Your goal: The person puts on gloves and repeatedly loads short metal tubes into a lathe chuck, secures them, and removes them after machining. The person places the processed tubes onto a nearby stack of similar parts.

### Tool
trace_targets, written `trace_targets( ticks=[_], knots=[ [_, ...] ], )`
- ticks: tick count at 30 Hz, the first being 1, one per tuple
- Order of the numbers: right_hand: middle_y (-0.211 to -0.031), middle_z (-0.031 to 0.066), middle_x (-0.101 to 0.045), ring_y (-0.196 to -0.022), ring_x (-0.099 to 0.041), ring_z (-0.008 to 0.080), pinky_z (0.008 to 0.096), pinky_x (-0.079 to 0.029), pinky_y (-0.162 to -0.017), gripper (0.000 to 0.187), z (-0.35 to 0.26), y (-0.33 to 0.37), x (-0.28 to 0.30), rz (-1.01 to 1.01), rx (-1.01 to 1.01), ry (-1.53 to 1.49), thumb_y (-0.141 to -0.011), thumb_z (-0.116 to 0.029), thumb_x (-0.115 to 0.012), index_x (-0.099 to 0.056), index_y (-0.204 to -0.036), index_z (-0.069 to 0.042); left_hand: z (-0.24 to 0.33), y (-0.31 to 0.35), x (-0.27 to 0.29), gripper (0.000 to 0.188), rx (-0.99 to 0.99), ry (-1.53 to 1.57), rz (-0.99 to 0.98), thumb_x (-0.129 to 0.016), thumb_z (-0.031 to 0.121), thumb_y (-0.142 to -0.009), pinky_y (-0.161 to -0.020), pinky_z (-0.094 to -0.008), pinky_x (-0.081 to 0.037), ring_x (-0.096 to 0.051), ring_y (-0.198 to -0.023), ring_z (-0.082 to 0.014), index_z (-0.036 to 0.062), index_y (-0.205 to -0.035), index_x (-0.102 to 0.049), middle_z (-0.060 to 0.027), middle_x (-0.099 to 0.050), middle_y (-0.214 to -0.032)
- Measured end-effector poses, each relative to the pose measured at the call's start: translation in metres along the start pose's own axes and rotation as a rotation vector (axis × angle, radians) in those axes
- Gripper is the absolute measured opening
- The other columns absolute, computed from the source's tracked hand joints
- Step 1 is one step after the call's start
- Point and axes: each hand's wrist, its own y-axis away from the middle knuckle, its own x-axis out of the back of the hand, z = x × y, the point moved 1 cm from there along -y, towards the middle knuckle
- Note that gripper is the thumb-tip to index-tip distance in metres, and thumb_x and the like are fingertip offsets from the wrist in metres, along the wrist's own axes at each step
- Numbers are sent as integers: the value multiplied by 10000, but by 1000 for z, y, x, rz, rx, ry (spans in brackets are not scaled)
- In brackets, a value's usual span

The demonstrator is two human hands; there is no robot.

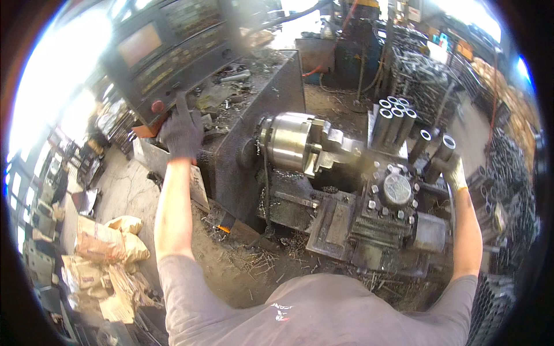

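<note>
My left hand (pixel 182 132), in a dark glove, is raised at the lower edge of the machine's control panel (pixel 173 57). One finger stretches up toward its buttons, beside a red knob (pixel 157 106); nothing shows in this hand. Over on the right, my right hand (pixel 455 172) in a pale glove grips a dark metal tube (pixel 441 154) with a bright ring-shaped end. Another tube (pixel 419 145) stands close to its left. Between my arms is a lathe chuck (pixel 290 143) with stepped jaws, and nearer me a tool post (pixel 397 189) with a round cap.
Several upright tubes (pixel 395 124) stand bunched behind the tool post. Metal shavings (pixel 254 262) litter the floor below the lathe. Paper sacks (pixel 107 239) lie at the left. Heaps of metal parts (pixel 424 75) fill the back right. The headstock top (pixel 248 86) carries debris.
</note>
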Motion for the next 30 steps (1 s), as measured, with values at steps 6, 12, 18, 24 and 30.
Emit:
trace_targets(
  ticks=[6, 12, 18, 24, 30],
  knots=[
    [-838, 88, -782, -783, -731, 144, 326, -573, -699, 177, -56, 102, 54, 307, 119, -148, -847, -83, -800, -753, -972, 32, -16, -89, -48, 792, 54, -54, -96, -512, 508, -1019, -1101, -553, -466, -559, -1396, -448, 181, -1688, -243, -254, -529, -1565],
    [-1151, 124, -752, -957, -752, 211, 400, -641, -837, 485, -71, 223, 73, 89, 257, -414, -737, -23, -764, -682, -1214, -39, 53, 57, 34, 515, -271, 469, 254, -631, 275, -1037, -936, -485, -553, -705, -1113, -404, 96, -1504, -508, -216, -712, -1287],
    [-1102, 64, -802, -1068, -720, 200, 344, -606, -930, 314, -47, 266, 9, -367, 455, -384, -713, -25, -796, -825, -1024, -57, 89, 363, 10, 254, -35, 813, -398, -738, 213, -956, -846, -418, -573, -744, -929, -319, 51, -1151, -740, -175, -765, -1034],
    [-1048, 46, -807, -1057, -697, 190, 333, -564, -945, 259, -35, 287, -60, -713, 189, -681, -722, -42, -853, -862, -978, -83, -16, 699, 9, 645, 401, 119, -1615, -531, 561, -982, -1080, -509, -482, -611, -1289, -422, 100, -1417, -648, -234, -650, -1372],
    [-1026, 57, -775, -906, -719, 160, 329, -583, -851, 464, -46, 310, -106, -885, 329, -524, -693, -184, -929, -739, -1102, -77, -114, 964, 150, 551, 767, 128, -1622, -516, 520, -1013, -1117, -446, -486, -606, -1368, -326, 154, -1379, -707, -150, -625, -1489]
  ],
)
